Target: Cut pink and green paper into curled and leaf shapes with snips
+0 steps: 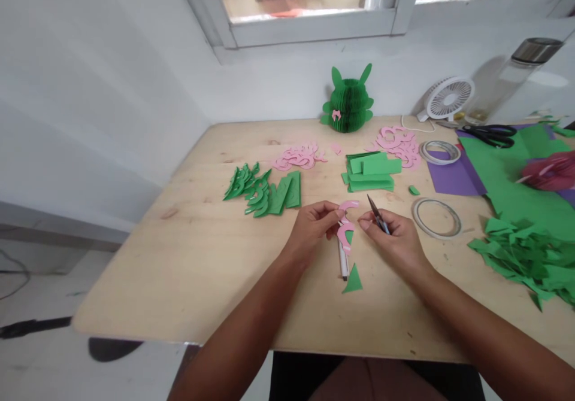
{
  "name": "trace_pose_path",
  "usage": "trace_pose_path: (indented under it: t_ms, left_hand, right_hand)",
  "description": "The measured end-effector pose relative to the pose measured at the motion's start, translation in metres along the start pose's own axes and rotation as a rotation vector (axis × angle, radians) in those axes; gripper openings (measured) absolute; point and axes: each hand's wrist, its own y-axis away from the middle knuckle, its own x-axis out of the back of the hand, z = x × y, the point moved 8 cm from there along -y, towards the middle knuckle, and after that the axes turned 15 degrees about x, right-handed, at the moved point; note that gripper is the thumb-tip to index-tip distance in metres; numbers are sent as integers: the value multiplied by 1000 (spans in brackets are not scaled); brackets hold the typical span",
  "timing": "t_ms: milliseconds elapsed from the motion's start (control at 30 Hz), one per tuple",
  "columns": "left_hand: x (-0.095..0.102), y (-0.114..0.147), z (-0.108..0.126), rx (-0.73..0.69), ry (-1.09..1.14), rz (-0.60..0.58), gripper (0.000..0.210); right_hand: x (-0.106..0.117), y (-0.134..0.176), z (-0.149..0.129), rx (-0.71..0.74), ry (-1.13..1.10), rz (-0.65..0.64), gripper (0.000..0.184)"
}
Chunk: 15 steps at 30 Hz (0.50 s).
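Pinched in my left hand (317, 224) is a pink paper cutout (345, 233) with curved, hooked ends. My right hand (398, 236) is just to its right, fingers wrapped round a small pair of scissors (377, 214) whose dark tip points up and away. The scissors are apart from the cutout. Under and below the cutout lies a white pen (343, 262) with a dark end. A green paper scrap (353, 279), roughly triangular, rests beside the pen. Part of the pen is hidden by the cutout and my left fingers.
Green cut pieces (258, 191) and pink cutouts (299, 156) lie at left; green strips (371, 172) lie ahead. A green honeycomb paper figure (348, 105) stands by the wall. Tape rolls (436, 233), green scraps (530, 263), black scissors (492, 134) and a small fan (449, 99) are at right.
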Motion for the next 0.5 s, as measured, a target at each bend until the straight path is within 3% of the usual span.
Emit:
trace_pose_path:
  t_ms: [233,500]
  left_hand:
    - [-7,1,-2,-34,52,-11,16]
    - [-12,1,-16,163,198,-114,22]
  right_hand:
    - [-10,3,-1,44,65,-68,23]
    - [-8,3,1,83,97,-82,21]
